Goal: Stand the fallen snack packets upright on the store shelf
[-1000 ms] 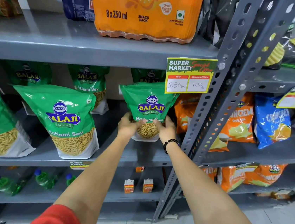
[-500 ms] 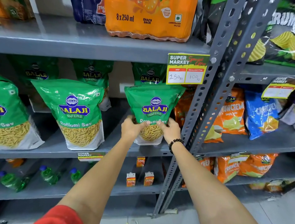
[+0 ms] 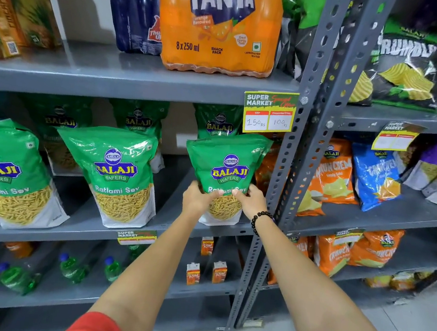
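Head view shows both hands on one green packet (image 3: 227, 171) at the right end of the middle shelf (image 3: 79, 228), close to the grey upright (image 3: 290, 173). Left hand (image 3: 197, 199) clasps the packet's lower left side and right hand (image 3: 250, 201) its lower right, thumbs laid across the front over the clear window, fingers wrapped round the sides and mostly hidden behind. Its long axis runs nearly vertical, the sealed top leaning slightly right toward the upright, and its white base sits at the shelf's front edge; whether it bears fully on the shelf I cannot tell. The packet rises straight above the fingers, both hands equally near. It looks close to standing, so what remains is probably a small squaring of the base before letting go. Two more packets (image 3: 118, 175) stand along the front edge to the left.
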`<state>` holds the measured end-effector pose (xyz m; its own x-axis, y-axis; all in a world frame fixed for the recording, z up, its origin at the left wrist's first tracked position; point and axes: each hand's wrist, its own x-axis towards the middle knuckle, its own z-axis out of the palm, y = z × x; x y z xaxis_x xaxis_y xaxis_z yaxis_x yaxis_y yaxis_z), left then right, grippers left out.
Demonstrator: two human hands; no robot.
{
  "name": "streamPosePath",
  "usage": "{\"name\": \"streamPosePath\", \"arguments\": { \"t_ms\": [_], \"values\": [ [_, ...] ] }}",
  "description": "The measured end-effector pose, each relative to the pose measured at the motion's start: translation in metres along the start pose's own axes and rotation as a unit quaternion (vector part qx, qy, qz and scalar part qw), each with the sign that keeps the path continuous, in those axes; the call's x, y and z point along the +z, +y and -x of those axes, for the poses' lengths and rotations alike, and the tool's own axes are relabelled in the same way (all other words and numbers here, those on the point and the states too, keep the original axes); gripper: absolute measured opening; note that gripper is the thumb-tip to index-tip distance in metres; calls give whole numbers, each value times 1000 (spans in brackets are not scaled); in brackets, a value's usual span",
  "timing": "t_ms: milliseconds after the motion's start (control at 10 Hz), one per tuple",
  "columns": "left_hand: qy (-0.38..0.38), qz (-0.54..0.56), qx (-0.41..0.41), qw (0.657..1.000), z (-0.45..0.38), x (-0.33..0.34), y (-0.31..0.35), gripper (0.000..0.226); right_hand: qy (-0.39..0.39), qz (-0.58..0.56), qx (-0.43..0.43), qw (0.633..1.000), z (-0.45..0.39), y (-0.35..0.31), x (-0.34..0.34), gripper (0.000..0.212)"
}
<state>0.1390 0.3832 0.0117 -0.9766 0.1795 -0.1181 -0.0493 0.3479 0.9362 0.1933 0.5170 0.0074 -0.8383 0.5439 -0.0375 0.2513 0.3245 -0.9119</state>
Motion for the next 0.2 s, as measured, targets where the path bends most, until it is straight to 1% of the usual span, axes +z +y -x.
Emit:
{"name": "streamPosePath", "arguments": {
  "t_ms": [100, 200],
  "values": [
    [2, 9, 6, 1000, 1, -3, 2, 61, 19, -10, 2, 1000, 4, -6, 2, 36],
    [33, -13, 21, 999, 8, -12, 6, 67, 85, -8, -19, 996, 12, -13, 4, 50]
  ]
}}
